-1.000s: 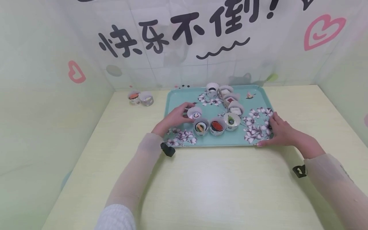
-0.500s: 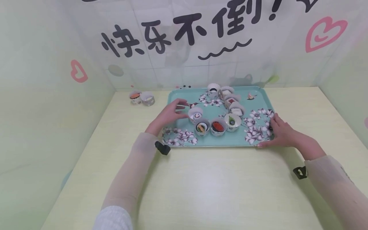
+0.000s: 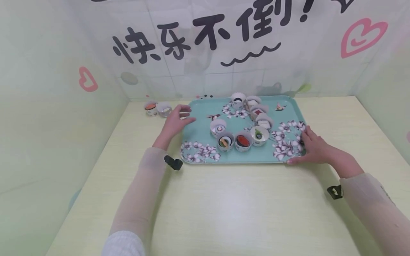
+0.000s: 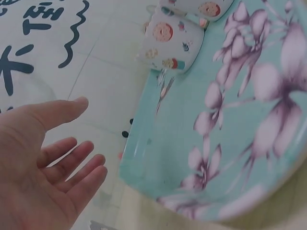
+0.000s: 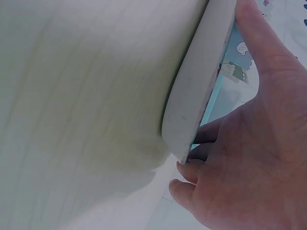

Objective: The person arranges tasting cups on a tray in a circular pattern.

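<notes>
My left hand [image 3: 174, 122], fingers spread and relaxed with nothing in them, hovers by the left edge of the blue-green floral tray [image 3: 196, 129]. Just beyond its fingertips, on the table, stand a small paper cup with an orange-topped sushi piece [image 3: 151, 108] and another with a whitish filling [image 3: 164, 110]. At the tray's front right corner, my right hand [image 3: 315, 147] holds the rim, thumb along the front and fingers over the right side. Several sushi cups stand on the tray, among them a white-roll cup [image 3: 218, 128], a red-topped cup [image 3: 242, 141] and a green-leaf cup [image 3: 259, 136].
The pale wooden table [image 3: 211, 206] extends in front of the tray. Behind it rises a wall sheet [image 3: 205, 67] with large black characters and pink hearts. More cups, including one with a dark-centred filling [image 3: 238, 101], line the tray's back and middle.
My left hand has let go of the white-roll cup and moved left to the tray's edge, towards the two cups on the table. The right hand stays on the tray's corner.
</notes>
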`<state>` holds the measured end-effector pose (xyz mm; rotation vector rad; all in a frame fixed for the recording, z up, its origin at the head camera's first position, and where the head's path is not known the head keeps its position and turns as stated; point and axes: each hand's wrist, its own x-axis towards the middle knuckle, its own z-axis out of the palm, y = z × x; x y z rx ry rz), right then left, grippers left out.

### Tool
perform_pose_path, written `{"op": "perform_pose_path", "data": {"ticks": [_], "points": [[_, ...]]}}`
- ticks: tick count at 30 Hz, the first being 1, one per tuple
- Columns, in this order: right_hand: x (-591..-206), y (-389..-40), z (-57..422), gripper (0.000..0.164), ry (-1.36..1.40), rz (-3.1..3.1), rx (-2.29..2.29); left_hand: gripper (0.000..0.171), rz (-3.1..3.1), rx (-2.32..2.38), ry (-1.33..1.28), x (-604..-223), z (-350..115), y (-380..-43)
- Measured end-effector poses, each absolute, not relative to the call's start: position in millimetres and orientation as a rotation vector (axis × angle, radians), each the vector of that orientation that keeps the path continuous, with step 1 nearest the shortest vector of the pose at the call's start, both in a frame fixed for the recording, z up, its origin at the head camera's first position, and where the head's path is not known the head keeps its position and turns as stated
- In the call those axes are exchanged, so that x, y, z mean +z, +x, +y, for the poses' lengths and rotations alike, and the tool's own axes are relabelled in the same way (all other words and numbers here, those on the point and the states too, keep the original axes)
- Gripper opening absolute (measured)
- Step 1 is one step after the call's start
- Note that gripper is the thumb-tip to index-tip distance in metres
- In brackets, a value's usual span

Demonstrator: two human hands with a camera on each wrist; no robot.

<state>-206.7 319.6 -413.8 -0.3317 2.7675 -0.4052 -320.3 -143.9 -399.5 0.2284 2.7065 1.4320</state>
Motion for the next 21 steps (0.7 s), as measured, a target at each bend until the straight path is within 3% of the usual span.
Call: {"op": "perform_pose_path", "data": {"ticks": [21], "points": [[-416, -209, 322, 0.133, -0.327, 2.756, -0.408, 0.064, 2.820, 1.792, -0.348, -410, -183, -333]]}}
